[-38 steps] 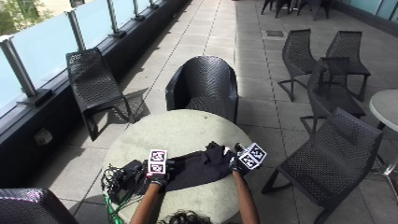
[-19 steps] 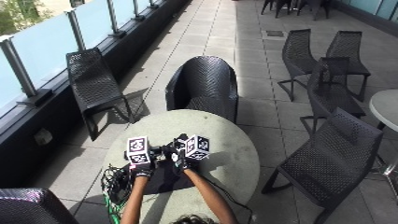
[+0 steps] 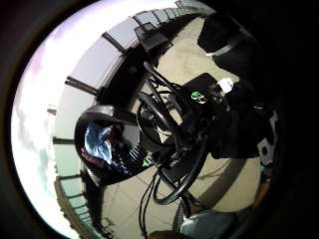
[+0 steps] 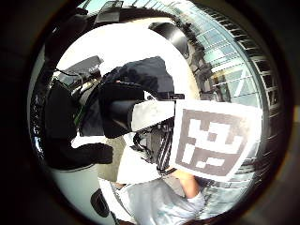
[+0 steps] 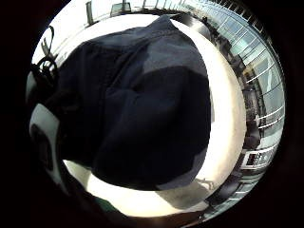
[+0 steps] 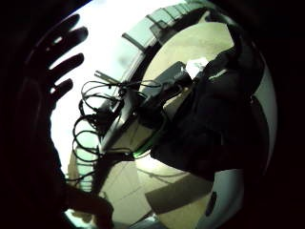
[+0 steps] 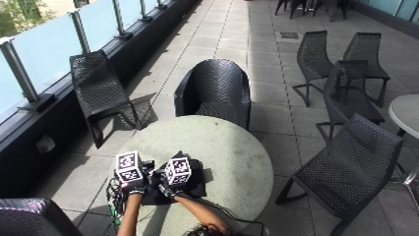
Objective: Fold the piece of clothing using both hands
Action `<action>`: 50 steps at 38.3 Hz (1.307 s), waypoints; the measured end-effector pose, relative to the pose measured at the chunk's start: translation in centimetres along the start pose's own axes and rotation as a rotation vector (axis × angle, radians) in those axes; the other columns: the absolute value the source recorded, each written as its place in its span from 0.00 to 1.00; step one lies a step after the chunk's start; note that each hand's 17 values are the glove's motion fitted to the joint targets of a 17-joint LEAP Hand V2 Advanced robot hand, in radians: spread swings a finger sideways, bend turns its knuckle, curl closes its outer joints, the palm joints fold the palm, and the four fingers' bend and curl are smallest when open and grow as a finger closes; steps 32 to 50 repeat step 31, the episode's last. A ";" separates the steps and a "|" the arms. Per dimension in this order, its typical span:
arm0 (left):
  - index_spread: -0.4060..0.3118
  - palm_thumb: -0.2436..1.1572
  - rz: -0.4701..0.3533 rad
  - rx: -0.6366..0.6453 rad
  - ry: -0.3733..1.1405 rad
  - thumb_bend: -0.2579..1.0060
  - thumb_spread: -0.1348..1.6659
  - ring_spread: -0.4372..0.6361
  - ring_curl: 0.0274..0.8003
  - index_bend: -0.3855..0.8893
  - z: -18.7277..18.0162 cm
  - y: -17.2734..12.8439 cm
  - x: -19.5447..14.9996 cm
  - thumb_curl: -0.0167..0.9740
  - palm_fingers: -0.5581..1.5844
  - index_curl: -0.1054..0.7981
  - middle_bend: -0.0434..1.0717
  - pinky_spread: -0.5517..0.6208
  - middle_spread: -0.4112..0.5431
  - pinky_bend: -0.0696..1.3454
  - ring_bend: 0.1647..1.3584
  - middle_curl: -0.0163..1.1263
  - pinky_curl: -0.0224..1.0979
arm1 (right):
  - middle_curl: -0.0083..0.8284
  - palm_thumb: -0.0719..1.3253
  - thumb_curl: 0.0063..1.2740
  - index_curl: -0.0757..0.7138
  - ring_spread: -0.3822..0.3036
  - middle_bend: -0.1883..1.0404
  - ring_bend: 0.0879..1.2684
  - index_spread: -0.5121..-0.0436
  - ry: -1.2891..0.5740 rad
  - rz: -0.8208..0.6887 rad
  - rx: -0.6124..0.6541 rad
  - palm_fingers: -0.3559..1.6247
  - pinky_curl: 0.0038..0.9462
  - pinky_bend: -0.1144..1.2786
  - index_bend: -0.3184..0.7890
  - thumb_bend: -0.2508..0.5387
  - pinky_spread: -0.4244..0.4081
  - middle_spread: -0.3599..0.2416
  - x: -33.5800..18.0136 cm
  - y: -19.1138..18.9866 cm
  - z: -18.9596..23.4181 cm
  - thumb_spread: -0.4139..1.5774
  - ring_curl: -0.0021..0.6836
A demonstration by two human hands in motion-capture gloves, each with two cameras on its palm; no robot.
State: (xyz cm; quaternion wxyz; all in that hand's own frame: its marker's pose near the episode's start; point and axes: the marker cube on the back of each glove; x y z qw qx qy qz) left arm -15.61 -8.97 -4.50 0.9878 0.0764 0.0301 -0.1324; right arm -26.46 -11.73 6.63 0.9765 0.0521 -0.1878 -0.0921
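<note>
Hands met over the dark bundled cloth garment (image 7: 171,189) near the round pale tabletop's (image 7: 223,147) left edge; the right hand (image 7: 169,189) lay outstretched, the left hand's (image 7: 136,189) grip I could not tell. Squaring edges before pressing would serve best.

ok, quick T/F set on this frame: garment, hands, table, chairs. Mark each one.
1. The dark garment lies on the round table. True.
2. The left hand and right hand are far apart at opposite table edges. False: they sit close together at the garment.
3. The garment is white. False: it is dark.
4. A black chair stands at the table's far side. True.
5. Black cables lie beside the garment. True.
</note>
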 end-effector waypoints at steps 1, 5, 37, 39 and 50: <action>0.41 0.59 -0.001 -0.002 0.001 0.25 0.93 0.49 0.41 0.41 0.2 0.0 -0.1 0.33 0.49 0.51 0.19 0.76 0.41 0.24 0.33 0.31 0.37 | 0.56 0.81 0.43 0.41 0.19 0.37 0.51 0.39 0.015 -0.011 0.011 0.79 0.44 0.63 0.39 0.28 0.11 0.25 0.7 -0.8 1.2 0.53 0.66; 0.41 0.60 0.009 -0.004 0.001 0.25 0.93 0.49 0.41 0.41 1.0 -0.2 -0.3 0.33 0.49 0.50 0.19 0.76 0.41 0.24 0.33 0.31 0.37 | 0.57 0.81 0.44 0.39 0.19 0.38 0.51 0.37 0.037 -0.099 -0.044 0.79 0.45 0.63 0.35 0.28 0.11 0.24 2.3 -1.9 2.4 0.52 0.67; 0.42 0.58 0.221 0.039 -0.013 0.24 0.92 0.49 0.40 0.41 1.5 0.3 7.3 0.35 0.49 0.49 0.19 0.76 0.41 0.24 0.33 0.31 0.37 | 0.51 0.45 0.26 0.32 0.63 0.38 0.27 0.33 0.531 0.236 0.145 0.31 0.34 0.53 0.41 0.30 0.75 0.45 20.6 2.6 -22.9 0.83 0.47; 0.42 0.58 0.221 0.039 -0.013 0.24 0.92 0.49 0.40 0.41 1.5 0.3 7.3 0.35 0.49 0.49 0.19 0.76 0.41 0.24 0.33 0.31 0.37 | 0.51 0.45 0.26 0.32 0.63 0.38 0.27 0.33 0.531 0.236 0.145 0.31 0.34 0.53 0.41 0.30 0.75 0.45 20.6 2.6 -22.9 0.83 0.47; 0.42 0.58 0.221 0.039 -0.013 0.24 0.92 0.49 0.40 0.41 1.5 0.3 7.3 0.35 0.49 0.49 0.19 0.76 0.41 0.24 0.33 0.31 0.37 | 0.51 0.45 0.26 0.32 0.63 0.38 0.27 0.33 0.531 0.236 0.145 0.31 0.34 0.53 0.41 0.30 0.75 0.45 20.6 2.6 -22.9 0.83 0.47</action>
